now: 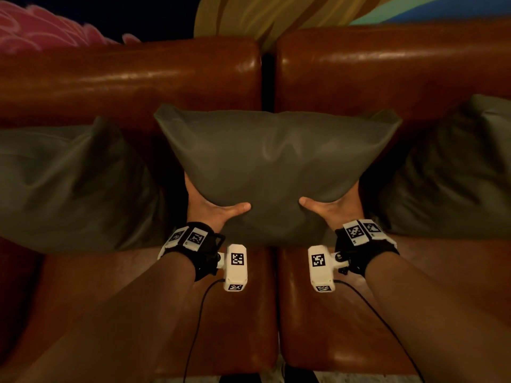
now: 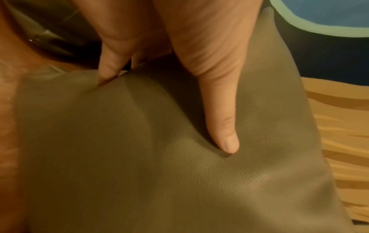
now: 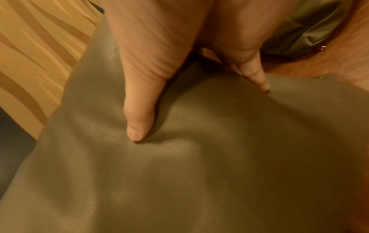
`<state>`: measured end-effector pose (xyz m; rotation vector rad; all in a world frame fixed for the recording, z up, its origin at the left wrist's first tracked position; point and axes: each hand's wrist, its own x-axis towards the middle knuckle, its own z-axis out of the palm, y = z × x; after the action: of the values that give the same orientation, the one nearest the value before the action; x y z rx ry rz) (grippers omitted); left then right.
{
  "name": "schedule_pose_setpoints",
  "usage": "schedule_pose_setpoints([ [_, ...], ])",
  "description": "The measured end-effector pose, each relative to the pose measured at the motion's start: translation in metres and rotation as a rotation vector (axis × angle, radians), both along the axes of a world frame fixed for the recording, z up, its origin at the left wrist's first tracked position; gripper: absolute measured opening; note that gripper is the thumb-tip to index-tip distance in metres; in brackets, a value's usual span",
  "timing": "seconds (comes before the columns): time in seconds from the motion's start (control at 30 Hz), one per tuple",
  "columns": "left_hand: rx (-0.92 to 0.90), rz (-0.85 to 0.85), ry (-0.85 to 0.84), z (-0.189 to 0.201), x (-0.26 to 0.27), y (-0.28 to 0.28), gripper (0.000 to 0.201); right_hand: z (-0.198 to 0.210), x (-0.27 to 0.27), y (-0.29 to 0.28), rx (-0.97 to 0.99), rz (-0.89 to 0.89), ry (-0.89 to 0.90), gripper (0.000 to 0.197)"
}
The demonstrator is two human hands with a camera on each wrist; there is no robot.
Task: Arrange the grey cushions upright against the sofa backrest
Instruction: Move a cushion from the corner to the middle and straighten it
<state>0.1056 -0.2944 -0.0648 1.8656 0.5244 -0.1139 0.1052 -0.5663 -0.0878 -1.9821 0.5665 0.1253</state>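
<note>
The middle grey cushion (image 1: 276, 167) stands upright on the brown leather sofa (image 1: 132, 81), centred over the dark gap between its two backrest sections and leaning toward them; whether it touches the backrest cannot be told. The left hand (image 1: 210, 208) grasps its lower left side, thumb (image 2: 221, 129) pressed flat into the front face and the fingers (image 2: 108, 67) wrapped round the edge to the back. The right hand (image 1: 331, 208) mirrors this on the lower right side: its thumb (image 3: 139, 119) dents the front panel while its fingers (image 3: 253, 74) curl behind the seam. Both grips are therefore clenched on the same cushion, which puckers between the thumbs.

A second grey cushion (image 1: 69, 183) sits to the left against the backrest, and a third grey cushion (image 1: 453, 172) sits to the right, each just beside the held one.

Each wrist carries a black strap with white blocks bearing square black-and-white coded markers (image 1: 237, 258); they show no readable letters, and no brand or label can be made out on the cushions or sofa. Thin black cables (image 1: 199, 322) trail from the wrist units toward the person. Behind the sofa a wall painting (image 1: 276, 12) shows tan stripes, a teal-edged blue area and a pink shape.
</note>
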Motion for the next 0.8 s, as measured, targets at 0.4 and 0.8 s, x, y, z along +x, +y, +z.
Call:
schedule_pose_setpoints([
  [0.4,0.012,-0.007,0.051,-0.009,0.008,-0.006,0.148,0.009,0.003,-0.01,0.013,0.021,0.016,0.144],
  [0.8,-0.01,0.004,0.106,-0.035,-0.031,-0.03,0.166,-0.006,-0.043,0.025,-0.029,-0.064,0.12,0.157],
])
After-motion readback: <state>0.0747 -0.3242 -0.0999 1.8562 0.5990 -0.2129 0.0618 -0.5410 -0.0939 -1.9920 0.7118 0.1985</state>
